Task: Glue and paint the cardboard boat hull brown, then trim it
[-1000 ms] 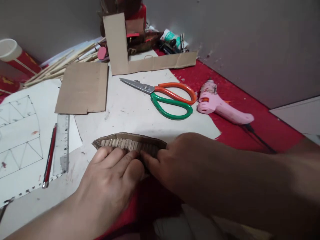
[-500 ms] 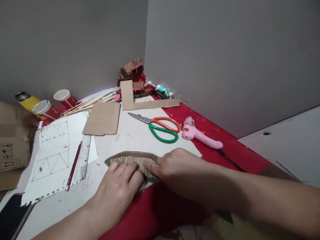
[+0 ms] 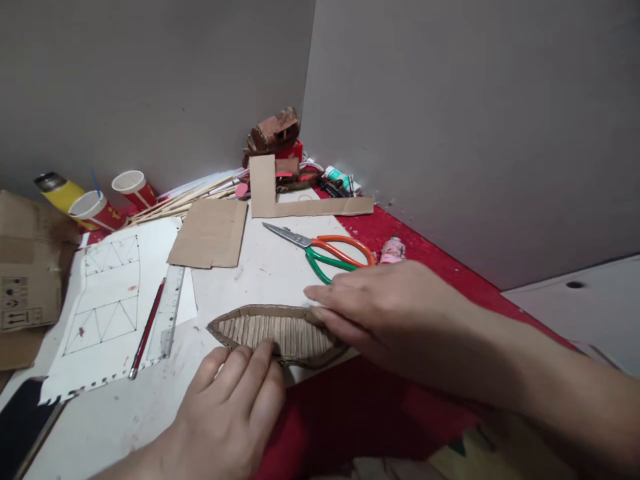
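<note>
Brown cardboard forms a boat-shaped shell [image 3: 277, 335], open side up, near the front edge of the white sheet [image 3: 240, 287]; its floor is ribbed, walls run along both long sides, left end comes to a point; left hand [image 3: 233, 407] has its fingers laid over the near wall, one fingertip at the ribs; thumb hidden, so can't tell if it pinches; right hand [image 3: 383, 300] reaches over the right end, fingers stretched out close together, lowest digit at the rim; can't tell if it grips or just rests.

Handling, my read: walls probably buckle under a hard squeeze, so spread load over several fingers; brace low on the near wall with the left, counter lightly with the right; press ribs straight down, sideways drag likely peels them; right end is covered, so tilt that wrist for a look before adding force; scissors [image 3: 309, 244] lie just beyond the right hand, pink glue gun [image 3: 393, 251] partly behind it; mind the knuckles, nozzle could be hot, can't tell.
</note>
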`<action>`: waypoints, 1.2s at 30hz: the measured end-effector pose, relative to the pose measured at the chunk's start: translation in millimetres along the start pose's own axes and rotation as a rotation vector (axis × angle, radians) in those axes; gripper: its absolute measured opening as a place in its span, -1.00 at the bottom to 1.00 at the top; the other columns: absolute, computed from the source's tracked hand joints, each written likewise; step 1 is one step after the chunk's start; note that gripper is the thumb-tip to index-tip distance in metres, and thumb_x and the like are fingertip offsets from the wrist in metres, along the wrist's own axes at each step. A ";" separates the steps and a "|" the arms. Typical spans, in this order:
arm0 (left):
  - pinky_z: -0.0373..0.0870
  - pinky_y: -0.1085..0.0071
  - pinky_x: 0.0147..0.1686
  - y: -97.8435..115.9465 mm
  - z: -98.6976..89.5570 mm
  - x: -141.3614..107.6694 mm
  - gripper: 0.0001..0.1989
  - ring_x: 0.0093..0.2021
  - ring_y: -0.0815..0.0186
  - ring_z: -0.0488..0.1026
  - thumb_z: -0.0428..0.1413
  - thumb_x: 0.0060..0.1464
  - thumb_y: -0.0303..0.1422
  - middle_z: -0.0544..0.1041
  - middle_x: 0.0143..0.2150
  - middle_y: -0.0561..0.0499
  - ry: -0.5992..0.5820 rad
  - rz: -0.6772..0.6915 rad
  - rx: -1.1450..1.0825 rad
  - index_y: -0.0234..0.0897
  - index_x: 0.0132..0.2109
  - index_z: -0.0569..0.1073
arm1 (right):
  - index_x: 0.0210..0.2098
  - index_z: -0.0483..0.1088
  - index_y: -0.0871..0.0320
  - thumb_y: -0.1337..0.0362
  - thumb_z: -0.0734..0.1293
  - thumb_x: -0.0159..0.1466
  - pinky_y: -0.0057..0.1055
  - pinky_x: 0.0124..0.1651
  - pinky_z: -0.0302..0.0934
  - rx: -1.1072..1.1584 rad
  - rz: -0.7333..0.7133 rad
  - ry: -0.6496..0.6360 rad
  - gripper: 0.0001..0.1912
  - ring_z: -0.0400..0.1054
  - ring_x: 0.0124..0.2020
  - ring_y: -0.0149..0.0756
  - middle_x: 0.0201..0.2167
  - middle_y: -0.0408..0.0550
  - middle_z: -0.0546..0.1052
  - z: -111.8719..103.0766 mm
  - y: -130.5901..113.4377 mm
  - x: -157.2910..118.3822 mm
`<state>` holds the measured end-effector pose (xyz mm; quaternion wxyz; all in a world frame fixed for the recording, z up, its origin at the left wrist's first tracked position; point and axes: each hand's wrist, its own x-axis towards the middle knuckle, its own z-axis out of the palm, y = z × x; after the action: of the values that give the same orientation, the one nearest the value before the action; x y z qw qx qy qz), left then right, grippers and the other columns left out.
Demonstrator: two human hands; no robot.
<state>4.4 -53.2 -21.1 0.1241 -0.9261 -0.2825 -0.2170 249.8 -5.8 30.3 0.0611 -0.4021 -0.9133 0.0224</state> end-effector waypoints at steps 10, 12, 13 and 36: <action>0.11 0.13 0.14 0.1 12.5 0.8 -0.75 0.02 0.12 0.40 -0.05 0.30 -0.48 0.64 0.00 -0.15 -0.018 -0.104 -0.013 -0.39 -0.06 0.52 | -0.40 0.42 0.10 0.37 0.25 0.36 -0.26 -0.23 -0.10 0.181 -0.152 0.074 -0.79 0.12 -0.32 -0.21 -0.39 -0.07 0.38 32.5 -2.1 5.7; 0.10 0.13 0.16 -0.7 13.7 1.7 -0.76 0.04 0.12 0.41 -0.03 0.28 -0.49 0.63 0.02 -0.14 -0.040 -0.112 -0.021 -0.38 -0.05 0.52 | -0.40 0.39 0.10 0.37 0.26 0.36 -0.26 -0.25 -0.12 0.205 -0.171 0.071 -0.80 0.08 -0.35 -0.23 -0.41 -0.10 0.34 35.0 -3.4 6.8; 0.09 0.13 0.17 -1.0 14.2 2.0 -0.75 0.04 0.12 0.42 -0.03 0.28 -0.50 0.63 0.03 -0.14 -0.051 -0.118 -0.029 -0.37 -0.04 0.52 | -0.40 0.38 0.10 0.38 0.26 0.36 -0.25 -0.25 -0.12 0.216 -0.177 0.061 -0.80 0.08 -0.35 -0.23 -0.42 -0.10 0.33 35.6 -3.8 7.6; 0.19 0.13 0.04 -6.8 20.5 10.1 -0.87 -0.09 0.10 0.46 0.14 0.21 -0.40 0.66 -0.09 -0.11 -0.073 -0.172 -0.111 -0.35 -0.15 0.56 | -0.42 0.45 0.15 0.34 0.20 0.41 -0.26 -0.24 -0.05 0.327 -0.159 0.108 -0.69 0.14 -0.34 -0.25 -0.43 -0.09 0.39 24.6 1.5 10.5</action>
<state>14.8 -35.7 -33.5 0.0432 -0.9112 -0.3530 -0.2081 240.7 3.1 6.7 0.1761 -0.3142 -0.9217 0.1438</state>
